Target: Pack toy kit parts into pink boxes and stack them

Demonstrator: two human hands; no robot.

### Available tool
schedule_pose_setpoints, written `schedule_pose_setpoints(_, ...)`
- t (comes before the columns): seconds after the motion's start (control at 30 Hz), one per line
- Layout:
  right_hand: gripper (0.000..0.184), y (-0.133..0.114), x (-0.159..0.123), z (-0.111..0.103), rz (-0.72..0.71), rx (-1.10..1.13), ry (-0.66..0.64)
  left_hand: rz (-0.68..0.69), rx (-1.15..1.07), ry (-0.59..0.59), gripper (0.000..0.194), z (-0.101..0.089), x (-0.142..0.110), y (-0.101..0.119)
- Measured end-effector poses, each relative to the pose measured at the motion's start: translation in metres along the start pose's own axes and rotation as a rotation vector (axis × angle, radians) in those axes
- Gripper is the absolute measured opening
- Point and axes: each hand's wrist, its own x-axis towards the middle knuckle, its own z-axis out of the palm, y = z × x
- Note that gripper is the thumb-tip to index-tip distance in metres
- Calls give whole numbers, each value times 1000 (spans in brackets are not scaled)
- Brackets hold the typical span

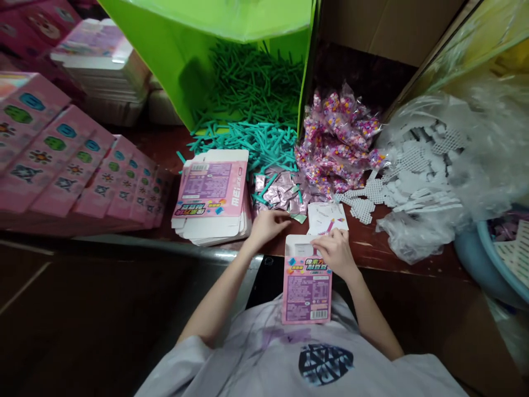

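My right hand (336, 251) grips the open top end of a pink and purple carton (307, 286) that rests against my chest at the table's front edge. My left hand (268, 223) reaches forward with fingers curled onto the near edge of a heap of small pink sachets (281, 193); what it pinches is hidden. Just beyond the carton lie white printed cards (326, 216). A stack of flattened pink cartons (212, 193) sits to the left of my left hand.
A green bin (185, 60) spills teal sticks (256, 138) onto the table. Bags of coloured beads (339, 138) and white perforated plastic pieces (413, 176) in clear film lie to the right. Finished pink boxes (74, 165) line the left. A blue basin (491, 259) stands far right.
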Motion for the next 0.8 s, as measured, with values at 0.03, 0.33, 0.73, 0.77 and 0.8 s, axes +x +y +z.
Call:
schedule_pose_setpoints(0.03, 17, -3, -2, 2, 3, -21, -11, 6, 86, -10, 36, 8, 2, -2)
schedule_pose_setpoints(0.33, 20, -4, -23, 10, 103, -40, 36, 261, 294, 279, 25, 41, 8, -16)
schedule_pose_setpoints(0.73, 30, 46, 6, -14, 174, -123, 336, 516, 143, -16, 15, 46, -65, 20)
schedule_pose_setpoints(0.77, 31, 61, 16, -21, 203, -206, 368, 528, 217, -60, 15, 48, -65, 20)
schedule_pose_setpoints(0.8, 35, 76, 26, -27, 215, -282, 334, 535, 258, -96, 14, 49, -64, 21)
